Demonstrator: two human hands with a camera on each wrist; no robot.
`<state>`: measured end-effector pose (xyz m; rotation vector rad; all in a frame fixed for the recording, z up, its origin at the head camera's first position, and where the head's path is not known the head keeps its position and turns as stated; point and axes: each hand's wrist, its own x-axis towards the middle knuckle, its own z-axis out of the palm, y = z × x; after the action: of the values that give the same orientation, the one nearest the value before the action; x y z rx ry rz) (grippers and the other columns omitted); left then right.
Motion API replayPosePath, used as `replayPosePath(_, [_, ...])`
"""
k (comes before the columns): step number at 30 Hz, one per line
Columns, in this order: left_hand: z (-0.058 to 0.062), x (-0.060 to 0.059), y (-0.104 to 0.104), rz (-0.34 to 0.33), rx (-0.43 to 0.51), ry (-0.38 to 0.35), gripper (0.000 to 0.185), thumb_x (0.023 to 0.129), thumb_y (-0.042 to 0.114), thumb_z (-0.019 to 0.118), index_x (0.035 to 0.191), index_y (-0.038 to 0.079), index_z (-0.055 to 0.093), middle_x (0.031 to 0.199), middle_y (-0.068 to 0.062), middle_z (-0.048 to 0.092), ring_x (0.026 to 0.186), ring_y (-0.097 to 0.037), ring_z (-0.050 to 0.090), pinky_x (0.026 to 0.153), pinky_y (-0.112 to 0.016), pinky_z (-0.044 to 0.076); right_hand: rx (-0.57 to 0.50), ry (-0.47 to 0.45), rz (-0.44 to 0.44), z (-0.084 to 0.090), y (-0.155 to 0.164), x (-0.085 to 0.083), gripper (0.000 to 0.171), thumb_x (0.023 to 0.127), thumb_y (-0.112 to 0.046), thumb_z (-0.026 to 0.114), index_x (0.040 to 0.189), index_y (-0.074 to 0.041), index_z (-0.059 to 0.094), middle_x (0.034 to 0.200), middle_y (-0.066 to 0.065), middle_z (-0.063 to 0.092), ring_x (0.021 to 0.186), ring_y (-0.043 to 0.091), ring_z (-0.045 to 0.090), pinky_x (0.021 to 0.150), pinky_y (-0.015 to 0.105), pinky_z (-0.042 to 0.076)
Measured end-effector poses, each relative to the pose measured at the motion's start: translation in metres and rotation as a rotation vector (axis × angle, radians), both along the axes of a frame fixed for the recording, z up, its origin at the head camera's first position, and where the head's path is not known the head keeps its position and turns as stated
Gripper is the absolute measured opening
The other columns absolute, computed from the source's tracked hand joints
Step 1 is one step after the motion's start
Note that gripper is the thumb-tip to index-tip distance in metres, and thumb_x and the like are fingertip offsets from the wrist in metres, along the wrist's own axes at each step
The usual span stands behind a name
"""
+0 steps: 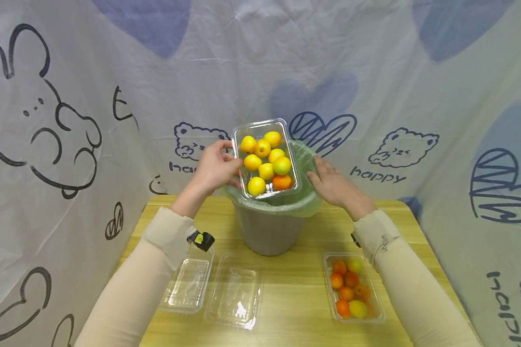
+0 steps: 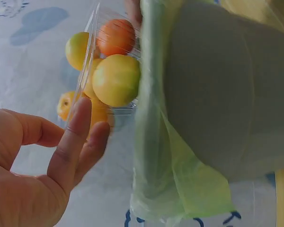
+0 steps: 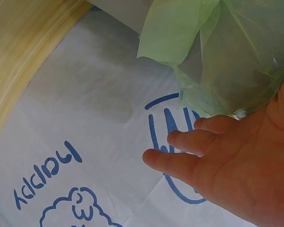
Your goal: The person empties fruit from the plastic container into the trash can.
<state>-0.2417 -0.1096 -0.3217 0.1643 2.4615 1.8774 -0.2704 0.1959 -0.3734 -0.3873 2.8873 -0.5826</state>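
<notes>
In the head view my left hand (image 1: 219, 166) grips the left edge of a clear plastic box (image 1: 260, 129), fingers and thumb bent around its rim. The box is tilted above a grey bin (image 1: 269, 231) lined with a pale green bag (image 1: 306, 205). Several yellow fruits (image 1: 253, 163) and an orange one (image 1: 282, 182) lie inside it. The left wrist view shows the fingers at the box wall, with fruits (image 2: 116, 80) beyond. My right hand (image 1: 336, 185) is at the bag's right edge, fingers extended and holding nothing; whether it touches the bag I cannot tell.
A second clear box (image 1: 359, 320) of orange and yellow fruits sits on the wooden table (image 1: 295, 299) at the right. Two clear plastic trays or lids (image 1: 188, 284) lie at the left, partly behind my sleeve. Printed white cloth (image 1: 243, 72) surrounds the table.
</notes>
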Motion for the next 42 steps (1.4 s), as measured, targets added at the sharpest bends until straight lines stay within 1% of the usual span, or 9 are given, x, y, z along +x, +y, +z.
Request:
replayPosePath(6, [0.0,-0.015,0.006,0.021,-0.087,0.05,0.054,0.097,0.001,0.059,0.148,0.0,0.044,0.115,-0.028,0.069,0.061,-0.021,0.068,0.065,-0.049,0.067,0.002,-0.014,-0.007,0.0,0.001,-0.001,0.075,0.113,-0.05,0.017,0.168,-0.008,-0.008,0.176,0.024,-0.003,0.161,0.051,0.002,0.134,0.06,0.006])
replayPosePath(12, [0.002,-0.025,0.01,0.059,-0.109,0.088,0.049,0.097,0.001,0.059,0.144,0.001,0.046,0.112,-0.024,0.069,0.058,-0.023,0.067,0.067,-0.054,0.067,-0.005,-0.028,-0.007,0.001,0.0,-0.002,0.073,0.113,-0.048,0.018,0.168,-0.008,-0.009,0.176,0.024,-0.004,0.161,0.051,0.001,0.134,0.06,0.005])
replayPosePath(17, [0.004,-0.027,0.013,0.069,-0.115,0.101,0.045,0.099,0.002,0.058,0.141,0.003,0.045,0.118,-0.02,0.069,0.073,-0.032,0.071,0.069,-0.056,0.066,-0.006,-0.032,-0.009,0.001,0.0,-0.002,0.073,0.113,-0.047,0.019,0.168,-0.009,-0.009,0.176,0.024,-0.004,0.161,0.05,0.001,0.134,0.06,0.005])
replayPosePath(22, [0.003,-0.028,0.015,0.083,-0.133,0.132,0.044,0.098,0.002,0.057,0.14,0.002,0.044,0.121,-0.02,0.064,0.085,-0.044,0.071,0.058,-0.044,0.066,-0.011,-0.031,-0.007,0.001,0.0,-0.002,0.072,0.114,-0.046,0.019,0.169,-0.009,-0.009,0.176,0.024,-0.004,0.162,0.049,0.001,0.134,0.059,0.005])
replayPosePath(25, [0.001,-0.03,0.015,0.098,-0.134,0.155,0.043,0.098,0.001,0.057,0.139,0.002,0.044,0.122,-0.02,0.062,0.083,-0.045,0.071,0.054,-0.039,0.065,-0.014,-0.037,-0.009,0.001,0.0,-0.003,0.072,0.114,-0.047,0.019,0.169,-0.01,-0.01,0.176,0.023,-0.004,0.162,0.049,0.001,0.134,0.059,0.005])
replayPosePath(29, [-0.003,-0.033,0.014,0.117,-0.123,0.183,0.043,0.098,0.0,0.056,0.138,0.001,0.043,0.124,-0.022,0.061,0.082,-0.047,0.07,0.061,-0.049,0.067,-0.011,-0.04,-0.011,0.0,0.0,-0.002,0.073,0.113,-0.049,0.017,0.168,-0.011,-0.011,0.176,0.022,-0.005,0.161,0.05,0.001,0.134,0.059,0.005])
replayPosePath(32, [-0.005,-0.034,0.013,0.136,-0.124,0.207,0.042,0.097,-0.001,0.055,0.137,0.001,0.043,0.124,-0.023,0.062,0.075,-0.043,0.069,0.067,-0.056,0.066,-0.007,-0.04,-0.013,0.0,0.0,-0.001,0.074,0.113,-0.052,0.016,0.168,-0.011,-0.011,0.176,0.022,-0.006,0.161,0.052,0.001,0.134,0.06,0.005])
replayPosePath(36, [-0.007,-0.034,0.013,0.158,-0.136,0.238,0.04,0.096,0.0,0.056,0.135,0.001,0.045,0.123,-0.023,0.063,0.063,-0.036,0.065,0.067,-0.058,0.066,-0.005,-0.039,-0.016,0.0,0.0,-0.001,0.074,0.113,-0.052,0.016,0.168,-0.011,-0.011,0.176,0.022,-0.006,0.16,0.053,0.002,0.134,0.06,0.006])
replayPosePath(42, [-0.009,-0.034,0.013,0.173,-0.155,0.286,0.04,0.096,-0.001,0.057,0.134,-0.001,0.046,0.121,-0.024,0.063,0.061,-0.037,0.068,0.064,-0.056,0.066,-0.008,-0.029,-0.01,0.0,-0.001,0.0,0.073,0.113,-0.049,0.017,0.168,-0.009,-0.01,0.176,0.022,-0.005,0.161,0.05,0.002,0.134,0.059,0.006])
